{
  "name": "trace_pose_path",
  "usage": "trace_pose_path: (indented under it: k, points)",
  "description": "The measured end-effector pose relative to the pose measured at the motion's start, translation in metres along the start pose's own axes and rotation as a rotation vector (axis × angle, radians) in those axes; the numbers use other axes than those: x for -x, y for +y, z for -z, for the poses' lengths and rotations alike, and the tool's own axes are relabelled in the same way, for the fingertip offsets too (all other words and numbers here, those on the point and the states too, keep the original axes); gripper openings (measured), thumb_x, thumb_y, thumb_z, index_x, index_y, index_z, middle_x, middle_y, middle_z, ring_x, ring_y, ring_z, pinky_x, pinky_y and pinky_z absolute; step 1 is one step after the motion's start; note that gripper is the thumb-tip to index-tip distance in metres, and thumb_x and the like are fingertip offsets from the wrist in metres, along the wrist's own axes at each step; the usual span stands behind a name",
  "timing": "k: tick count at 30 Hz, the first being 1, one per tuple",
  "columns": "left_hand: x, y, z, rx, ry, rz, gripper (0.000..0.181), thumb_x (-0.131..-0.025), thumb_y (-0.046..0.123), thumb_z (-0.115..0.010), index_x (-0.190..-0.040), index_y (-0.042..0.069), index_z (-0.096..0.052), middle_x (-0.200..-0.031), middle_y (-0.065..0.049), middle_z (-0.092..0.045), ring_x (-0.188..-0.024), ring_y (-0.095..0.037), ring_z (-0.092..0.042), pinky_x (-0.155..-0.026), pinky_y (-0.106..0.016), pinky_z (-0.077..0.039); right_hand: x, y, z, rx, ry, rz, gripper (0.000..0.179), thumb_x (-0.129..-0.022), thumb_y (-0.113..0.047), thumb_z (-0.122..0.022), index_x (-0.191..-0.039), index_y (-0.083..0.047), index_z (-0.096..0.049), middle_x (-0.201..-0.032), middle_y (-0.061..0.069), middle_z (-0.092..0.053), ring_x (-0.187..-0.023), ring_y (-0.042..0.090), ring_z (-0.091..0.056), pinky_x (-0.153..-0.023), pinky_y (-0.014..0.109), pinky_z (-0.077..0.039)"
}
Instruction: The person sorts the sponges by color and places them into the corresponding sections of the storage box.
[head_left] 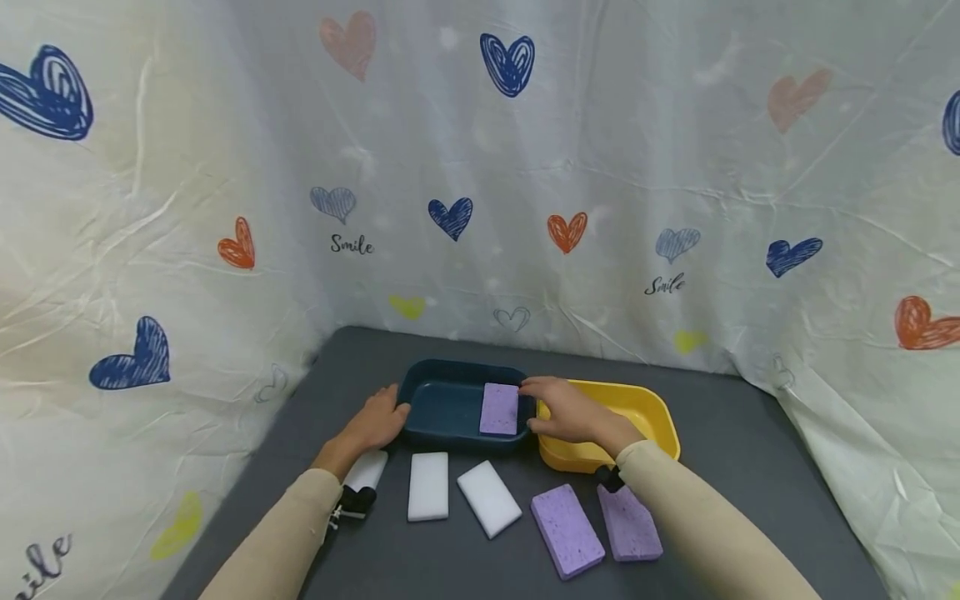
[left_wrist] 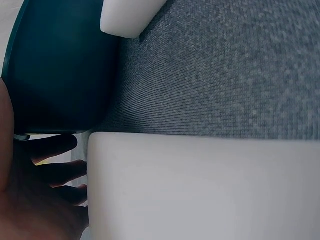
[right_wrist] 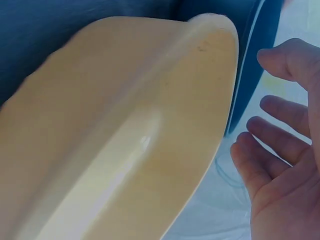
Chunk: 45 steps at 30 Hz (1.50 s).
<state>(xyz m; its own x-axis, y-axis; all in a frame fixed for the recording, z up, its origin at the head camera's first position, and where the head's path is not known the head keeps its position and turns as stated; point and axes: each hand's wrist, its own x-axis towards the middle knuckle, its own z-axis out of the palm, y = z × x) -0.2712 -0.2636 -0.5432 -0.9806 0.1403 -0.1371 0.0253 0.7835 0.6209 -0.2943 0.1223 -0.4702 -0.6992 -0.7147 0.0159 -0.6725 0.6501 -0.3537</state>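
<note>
A dark teal tray (head_left: 448, 408) lies on the table with a purple sponge (head_left: 499, 408) inside, toward its right end. My left hand (head_left: 377, 418) is at the tray's left end, thumb by the rim; in the left wrist view its fingers (left_wrist: 62, 172) extend beside the end wall. Over the left part of a yellow tray (head_left: 660, 421), my right hand (head_left: 564, 408) reaches to the teal tray's right end. Its fingers (right_wrist: 280, 137) are spread and relaxed in the right wrist view, with the thumb close to the teal wall and nothing between them.
Three white sponges are in front of the teal tray: one (head_left: 366, 471) partly under my left wrist, one upright (head_left: 428, 487), one slanted (head_left: 489, 498). Two purple sponges (head_left: 567, 531) (head_left: 630, 525) lie at front right. A heart-printed curtain (head_left: 480, 167) hangs behind the grey table (head_left: 360, 358).
</note>
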Motion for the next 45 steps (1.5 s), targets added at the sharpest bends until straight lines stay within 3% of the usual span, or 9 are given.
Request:
trace_pose_path:
  k: [4,7,15,23,36,40,45]
  points:
    - [-0.021,-0.031,-0.01,0.013,0.005,-0.014,0.081,-0.114,0.042,-0.037,-0.169,-0.013,-0.015,-0.177,-0.036,-0.016,-0.165,-0.058,-0.01,-0.132,-0.074,-0.013,0.017,0.002,0.002,0.006,-0.004,-0.004,0.055,-0.102,-0.022,-0.072,-0.153,-0.002,-0.062,-0.161,0.018,-0.059,-0.149,0.038,-0.056,-0.126,0.056,-0.044]
    - [-0.032,-0.044,-0.015,-0.008,-0.004,-0.017,0.082,-0.115,0.045,-0.035,-0.171,-0.011,-0.012,-0.179,-0.034,-0.013,-0.166,-0.057,-0.008,-0.133,-0.073,-0.012,0.029,0.0,0.003,0.013,-0.001,0.001,0.056,-0.101,-0.022,-0.073,-0.153,-0.002,-0.063,-0.16,0.018,-0.059,-0.149,0.038,-0.056,-0.126,0.057,-0.043]
    - [-0.018,-0.024,-0.007,0.025,-0.002,-0.023,0.08,-0.115,0.04,-0.038,-0.169,-0.014,-0.017,-0.176,-0.038,-0.015,-0.164,-0.06,-0.01,-0.132,-0.074,-0.013,0.056,-0.007,-0.004,0.016,-0.014,0.012,0.057,-0.101,-0.023,-0.073,-0.154,-0.005,-0.063,-0.161,0.014,-0.06,-0.15,0.035,-0.056,-0.126,0.055,-0.044]
    - [-0.036,-0.044,-0.018,-0.029,0.0,-0.019,0.084,-0.116,0.048,-0.033,-0.17,-0.013,-0.014,-0.177,-0.036,-0.015,-0.165,-0.059,-0.01,-0.131,-0.074,-0.014,0.078,-0.026,-0.009,0.027,-0.039,0.038,0.059,-0.102,-0.027,-0.077,-0.154,-0.005,-0.062,-0.161,0.012,-0.059,-0.149,0.031,-0.058,-0.123,0.051,-0.048]
    - [-0.028,-0.039,-0.017,0.018,0.009,-0.008,0.08,-0.114,0.041,-0.037,-0.17,-0.013,-0.016,-0.178,-0.035,-0.016,-0.166,-0.056,-0.009,-0.133,-0.072,-0.013,0.111,-0.046,-0.034,0.019,-0.089,0.123,0.06,-0.1,-0.029,-0.08,-0.153,-0.007,-0.063,-0.159,0.008,-0.061,-0.145,0.025,-0.061,-0.119,0.048,-0.053]
    - [-0.024,-0.034,-0.015,0.033,0.024,-0.015,0.081,-0.113,0.041,-0.038,-0.169,-0.013,-0.019,-0.177,-0.036,-0.019,-0.165,-0.057,-0.012,-0.132,-0.073,-0.014,0.116,-0.048,-0.04,0.02,-0.128,0.119,0.068,-0.096,-0.032,-0.084,-0.155,-0.007,-0.061,-0.161,0.009,-0.059,-0.148,0.026,-0.058,-0.121,0.049,-0.05]
    - [-0.016,-0.024,-0.01,0.042,0.028,-0.015,0.079,-0.114,0.04,-0.039,-0.169,-0.014,-0.018,-0.176,-0.038,-0.018,-0.164,-0.059,-0.012,-0.131,-0.074,-0.014,0.121,-0.047,-0.043,0.062,-0.229,0.05,0.089,-0.086,-0.042,-0.091,-0.162,-0.015,-0.054,-0.168,0.005,-0.051,-0.154,0.027,-0.05,-0.127,0.051,-0.044]
